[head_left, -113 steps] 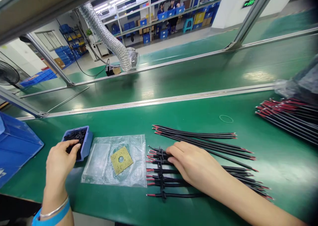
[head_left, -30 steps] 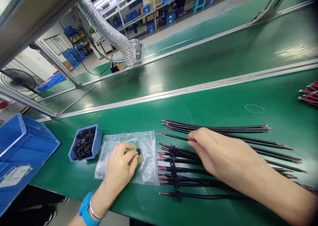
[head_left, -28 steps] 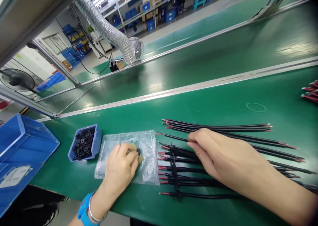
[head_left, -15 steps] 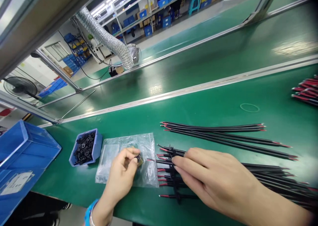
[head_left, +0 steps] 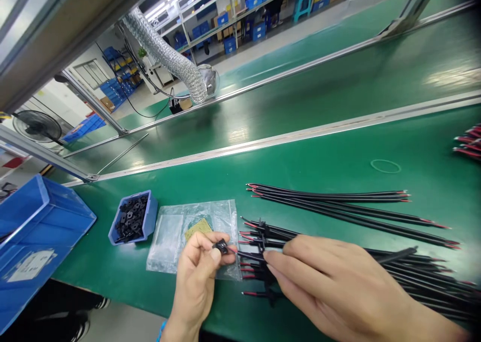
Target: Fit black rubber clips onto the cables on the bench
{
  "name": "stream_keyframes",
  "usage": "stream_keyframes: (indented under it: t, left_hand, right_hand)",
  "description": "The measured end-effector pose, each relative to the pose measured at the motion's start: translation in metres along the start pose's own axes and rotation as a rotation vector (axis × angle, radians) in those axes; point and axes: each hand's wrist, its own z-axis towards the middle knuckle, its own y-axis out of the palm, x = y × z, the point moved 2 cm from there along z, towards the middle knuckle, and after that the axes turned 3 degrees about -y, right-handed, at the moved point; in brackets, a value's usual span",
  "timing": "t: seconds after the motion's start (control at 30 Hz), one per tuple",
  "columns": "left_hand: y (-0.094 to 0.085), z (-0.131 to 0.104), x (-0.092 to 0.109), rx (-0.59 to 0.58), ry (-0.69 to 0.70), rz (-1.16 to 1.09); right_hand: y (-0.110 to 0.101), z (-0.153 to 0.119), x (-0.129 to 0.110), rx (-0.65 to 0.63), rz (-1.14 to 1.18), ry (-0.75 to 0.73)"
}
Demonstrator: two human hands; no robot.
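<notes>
Over the edge of a clear plastic bag [head_left: 165, 236], my left hand [head_left: 199, 272] pinches a small black plastic part [head_left: 221, 246] between thumb and fingers. My right hand [head_left: 334, 277] grips a black cable [head_left: 250, 255] near its end, and the cable's red wire tip meets the black part. Several black cables with red and black wire ends lie beneath and beside my right hand, some with black parts [head_left: 263, 229] on them. A yellowish piece [head_left: 199, 227] shows at the bag, behind my left fingers.
A small blue bin [head_left: 152, 216] of black parts stands left of the bag, with a large blue crate [head_left: 67, 216] farther left. Loose cables [head_left: 319, 197] lie behind my right hand. A green rubber band [head_left: 386, 166] and a metal rail [head_left: 263, 144] are beyond.
My left hand has moved right with the black part, up to the cable's end. The yellowish piece at the bag is now more exposed. The view has shifted slightly.
</notes>
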Motion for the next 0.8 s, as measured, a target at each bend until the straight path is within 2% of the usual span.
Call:
stream_keyframes:
  t: [0.17, 0.37, 0.43, 0.53, 0.67, 0.8]
  left_hand:
    - [-0.005, 0.001, -0.001, -0.092, 0.054, 0.018]
    - [-0.006, -0.001, -0.005, -0.131, 0.132, 0.096]
    - [-0.002, -0.003, -0.006, -0.163, 0.109, 0.138]
    - [0.003, -0.004, -0.009, -0.17, 0.051, 0.081]
    - [0.008, -0.003, -0.011, -0.172, 0.001, -0.032]
    - [0.01, -0.004, -0.016, -0.251, -0.041, -0.115]
  right_hand:
    - [-0.005, 0.002, -0.001, 0.004, 0.008, 0.017]
    - [-0.006, 0.002, -0.002, -0.021, 0.027, 0.056]
    - [-0.004, 0.002, -0.003, -0.029, 0.043, 0.055]
    - [-0.004, 0.004, -0.005, -0.019, 0.032, 0.029]
    - [-0.011, 0.005, -0.007, 0.007, -0.089, -0.055]
    - [-0.018, 0.005, -0.01, -0.01, -0.206, -0.109]
